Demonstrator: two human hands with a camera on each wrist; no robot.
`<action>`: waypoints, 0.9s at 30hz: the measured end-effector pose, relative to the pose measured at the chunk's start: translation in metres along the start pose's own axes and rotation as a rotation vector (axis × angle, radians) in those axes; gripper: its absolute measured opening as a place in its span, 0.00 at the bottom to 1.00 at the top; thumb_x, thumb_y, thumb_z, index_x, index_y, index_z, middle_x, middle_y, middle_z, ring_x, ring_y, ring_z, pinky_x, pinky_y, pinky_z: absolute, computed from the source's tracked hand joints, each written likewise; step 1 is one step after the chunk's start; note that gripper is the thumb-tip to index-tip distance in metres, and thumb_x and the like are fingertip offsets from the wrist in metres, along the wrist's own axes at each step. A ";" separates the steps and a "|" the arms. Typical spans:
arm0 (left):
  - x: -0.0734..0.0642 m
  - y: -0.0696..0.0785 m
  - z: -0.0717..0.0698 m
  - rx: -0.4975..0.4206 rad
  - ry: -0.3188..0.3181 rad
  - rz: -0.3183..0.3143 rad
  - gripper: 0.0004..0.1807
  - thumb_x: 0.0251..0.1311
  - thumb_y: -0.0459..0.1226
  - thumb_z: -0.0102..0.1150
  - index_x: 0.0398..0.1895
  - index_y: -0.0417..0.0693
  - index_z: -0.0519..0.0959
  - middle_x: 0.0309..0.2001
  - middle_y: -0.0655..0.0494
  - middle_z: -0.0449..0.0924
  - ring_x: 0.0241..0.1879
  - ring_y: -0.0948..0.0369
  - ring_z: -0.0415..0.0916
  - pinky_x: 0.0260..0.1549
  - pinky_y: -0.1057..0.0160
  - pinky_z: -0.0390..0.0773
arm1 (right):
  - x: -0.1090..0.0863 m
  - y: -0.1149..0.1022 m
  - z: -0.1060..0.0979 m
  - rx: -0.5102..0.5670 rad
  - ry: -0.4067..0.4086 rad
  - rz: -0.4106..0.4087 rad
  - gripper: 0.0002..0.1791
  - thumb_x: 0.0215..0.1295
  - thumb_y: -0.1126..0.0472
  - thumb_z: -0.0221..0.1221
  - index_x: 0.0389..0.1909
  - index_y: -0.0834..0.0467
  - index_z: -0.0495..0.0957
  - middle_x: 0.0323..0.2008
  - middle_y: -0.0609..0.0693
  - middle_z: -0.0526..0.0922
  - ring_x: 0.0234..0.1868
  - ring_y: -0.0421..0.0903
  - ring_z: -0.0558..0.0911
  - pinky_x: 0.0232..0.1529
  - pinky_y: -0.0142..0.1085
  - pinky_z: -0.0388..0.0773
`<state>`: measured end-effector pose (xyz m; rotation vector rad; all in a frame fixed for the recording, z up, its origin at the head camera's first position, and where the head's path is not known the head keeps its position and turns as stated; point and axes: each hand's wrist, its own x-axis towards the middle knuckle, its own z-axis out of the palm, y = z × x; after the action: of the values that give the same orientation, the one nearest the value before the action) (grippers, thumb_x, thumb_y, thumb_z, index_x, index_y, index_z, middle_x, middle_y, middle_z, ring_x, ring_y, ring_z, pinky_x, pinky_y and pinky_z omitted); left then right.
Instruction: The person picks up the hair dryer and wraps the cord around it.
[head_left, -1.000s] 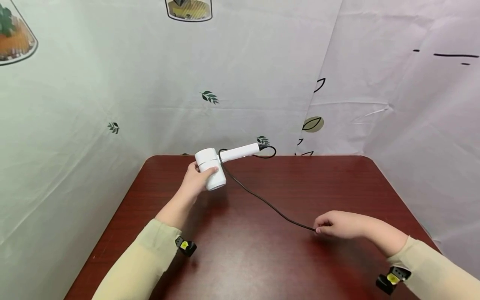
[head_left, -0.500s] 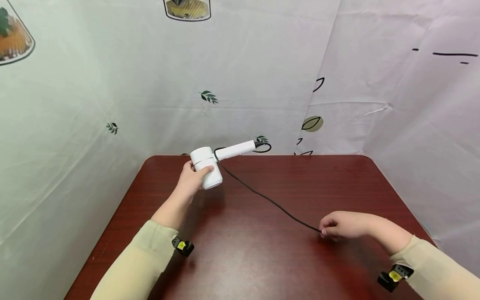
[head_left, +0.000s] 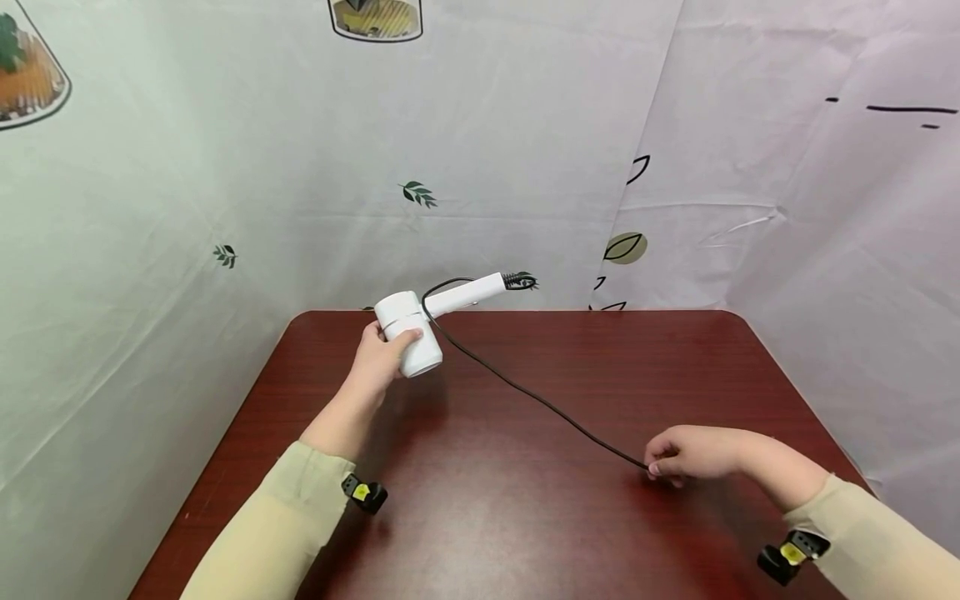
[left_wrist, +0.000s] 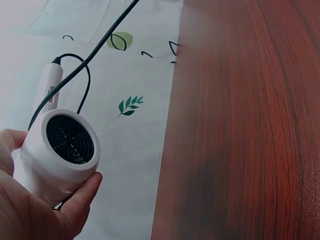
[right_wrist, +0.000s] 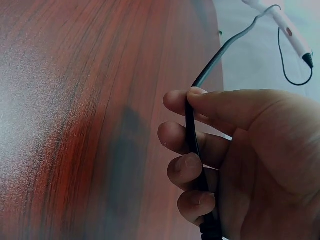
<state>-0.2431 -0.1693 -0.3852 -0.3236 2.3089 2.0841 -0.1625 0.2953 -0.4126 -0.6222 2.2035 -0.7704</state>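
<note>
A white hair dryer point(head_left: 422, 348) is held up over the far left of the table, its handle point(head_left: 468, 294) pointing right and slightly up. My left hand point(head_left: 377, 357) grips its barrel, thumb on the near side. In the left wrist view the round dark grille point(left_wrist: 71, 140) faces the camera. The black cord point(head_left: 517, 387) loops back from the handle's end, passes round the neck of the dryer, and runs down to my right hand point(head_left: 693, 452). There thumb and index finger pinch the cord, while the other fingers curl along it, as the right wrist view shows.
Both hands are over a dark red wood-grain table point(head_left: 517, 517) with rounded far corners. White printed sheeting point(head_left: 517, 158) hangs behind it and along both sides. A small black camera point(head_left: 365, 493) sits on the left sleeve, another camera point(head_left: 791, 557) on the right.
My left hand has shifted a little left with the hair dryer, whose handle tilts up more. My right hand has moved slightly right and nearer, drawing the cord along; the loop at the handle's end looks smaller.
</note>
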 end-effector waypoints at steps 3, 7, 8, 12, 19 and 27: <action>0.000 0.000 -0.001 -0.006 -0.007 -0.006 0.44 0.65 0.43 0.61 0.75 0.40 0.47 0.67 0.42 0.64 0.56 0.49 0.73 0.38 0.59 0.81 | 0.000 0.003 -0.001 0.010 0.000 0.004 0.11 0.74 0.58 0.55 0.32 0.57 0.79 0.21 0.45 0.75 0.20 0.38 0.67 0.21 0.31 0.64; 0.001 0.000 -0.003 -0.021 -0.016 -0.018 0.43 0.65 0.43 0.60 0.75 0.40 0.47 0.67 0.42 0.63 0.57 0.49 0.72 0.40 0.57 0.82 | 0.000 0.007 -0.001 -0.003 0.015 0.022 0.11 0.74 0.57 0.55 0.32 0.56 0.80 0.21 0.45 0.75 0.18 0.37 0.66 0.20 0.31 0.64; 0.002 0.000 -0.004 -0.025 -0.019 -0.020 0.43 0.65 0.42 0.60 0.75 0.40 0.47 0.67 0.42 0.63 0.57 0.49 0.72 0.40 0.57 0.82 | 0.000 0.008 -0.002 -0.005 0.020 0.024 0.11 0.74 0.57 0.55 0.32 0.56 0.80 0.21 0.44 0.75 0.18 0.38 0.66 0.20 0.31 0.64; 0.003 -0.002 -0.006 -0.037 -0.043 -0.015 0.43 0.65 0.42 0.59 0.75 0.39 0.47 0.67 0.40 0.63 0.57 0.49 0.72 0.39 0.59 0.82 | 0.000 0.011 -0.003 -0.021 0.040 0.028 0.10 0.74 0.57 0.55 0.33 0.55 0.80 0.21 0.44 0.75 0.17 0.37 0.65 0.20 0.31 0.64; -0.001 -0.002 -0.009 -0.043 -0.080 -0.017 0.42 0.66 0.41 0.58 0.75 0.39 0.47 0.67 0.41 0.63 0.57 0.50 0.71 0.38 0.60 0.82 | 0.000 0.015 -0.004 -0.009 0.043 0.013 0.10 0.73 0.58 0.55 0.33 0.56 0.80 0.21 0.44 0.75 0.17 0.38 0.66 0.20 0.31 0.65; -0.002 -0.003 -0.011 -0.030 -0.118 -0.001 0.40 0.67 0.40 0.56 0.75 0.40 0.47 0.67 0.40 0.63 0.57 0.49 0.71 0.40 0.60 0.81 | 0.002 0.024 -0.008 -0.015 0.071 0.016 0.07 0.73 0.60 0.56 0.36 0.55 0.80 0.22 0.46 0.76 0.18 0.39 0.68 0.20 0.31 0.66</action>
<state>-0.2392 -0.1799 -0.3869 -0.1964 2.2135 2.0792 -0.1746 0.3135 -0.4253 -0.5922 2.2783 -0.7789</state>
